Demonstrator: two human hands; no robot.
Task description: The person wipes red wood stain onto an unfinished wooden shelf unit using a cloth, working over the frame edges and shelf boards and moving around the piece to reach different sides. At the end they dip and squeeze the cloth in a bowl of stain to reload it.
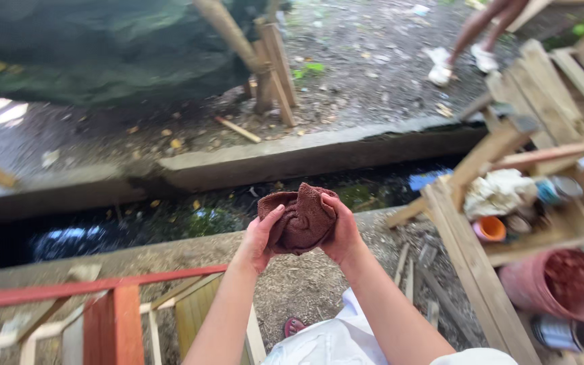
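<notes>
Head view: both hands, left hand [259, 242] and right hand [341, 233], squeeze a brown cloth [302, 220].

We stand outdoors in daylight beside a concrete drainage ditch [190, 220] holding dark water. Beyond the ditch lies littered bare ground [366, 67] with a dark green tarp [96, 51] and wooden posts [272, 67]. On our side of the ditch stand rough wooden frames [474, 270].
</notes>
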